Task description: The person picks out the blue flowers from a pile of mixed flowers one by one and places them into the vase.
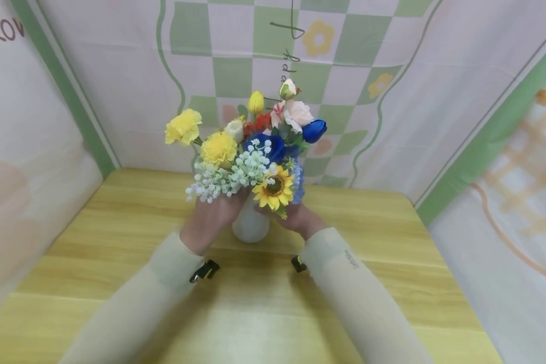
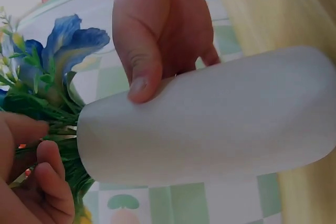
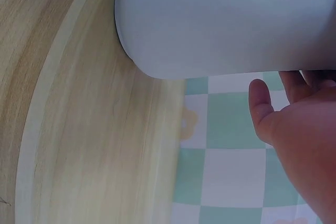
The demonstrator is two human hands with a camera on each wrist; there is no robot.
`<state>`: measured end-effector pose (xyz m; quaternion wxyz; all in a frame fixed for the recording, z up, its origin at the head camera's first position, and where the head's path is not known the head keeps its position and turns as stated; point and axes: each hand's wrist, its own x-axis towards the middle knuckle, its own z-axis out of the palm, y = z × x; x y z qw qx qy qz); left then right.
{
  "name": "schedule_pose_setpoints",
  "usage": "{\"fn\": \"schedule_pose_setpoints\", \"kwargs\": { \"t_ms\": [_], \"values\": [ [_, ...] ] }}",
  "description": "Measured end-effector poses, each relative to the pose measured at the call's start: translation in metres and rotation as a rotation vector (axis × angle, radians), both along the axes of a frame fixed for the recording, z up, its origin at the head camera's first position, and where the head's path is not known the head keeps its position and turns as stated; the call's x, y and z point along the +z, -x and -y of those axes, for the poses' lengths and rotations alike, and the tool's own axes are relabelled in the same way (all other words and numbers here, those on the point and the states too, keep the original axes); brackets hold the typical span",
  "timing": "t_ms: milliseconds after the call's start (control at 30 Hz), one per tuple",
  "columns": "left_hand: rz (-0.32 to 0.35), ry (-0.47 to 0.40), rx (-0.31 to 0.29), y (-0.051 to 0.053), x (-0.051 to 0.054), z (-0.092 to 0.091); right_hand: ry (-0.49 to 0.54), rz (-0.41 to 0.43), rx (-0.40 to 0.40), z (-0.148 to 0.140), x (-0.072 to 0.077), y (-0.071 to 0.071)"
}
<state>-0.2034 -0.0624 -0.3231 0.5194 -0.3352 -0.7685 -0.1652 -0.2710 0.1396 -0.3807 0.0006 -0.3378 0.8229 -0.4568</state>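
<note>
A white vase [image 1: 251,226] stands upright on the wooden table. Its mouth is full of artificial flowers: a sunflower [image 1: 273,188], yellow carnations [image 1: 219,149], a blue tulip [image 1: 315,131], pale pink roses and small white sprigs. My left hand [image 1: 213,218] is at the vase's mouth. In the left wrist view its curled fingers [image 2: 51,184] pinch the green stems [image 2: 65,114] just above the rim. My right hand [image 1: 299,220] holds the vase's upper side, thumb on the near wall and other fingers partly hidden behind it, as the right wrist view also shows.
The wooden table [image 1: 255,303] reaches back to a fabric backdrop [image 1: 236,40] with green and white checks. Fabric side walls [image 1: 505,212] stand to the left and right. Black clips [image 1: 205,271] hang at both sleeve cuffs.
</note>
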Motion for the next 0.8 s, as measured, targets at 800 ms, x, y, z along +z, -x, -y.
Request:
{"fn": "schedule_pose_setpoints", "kwargs": {
  "t_ms": [800],
  "values": [
    [0.052, -0.089, 0.088, 0.015, -0.038, -0.017, 0.021, 0.308, -0.137, -0.012, 0.003, -0.006]
  ]
}}
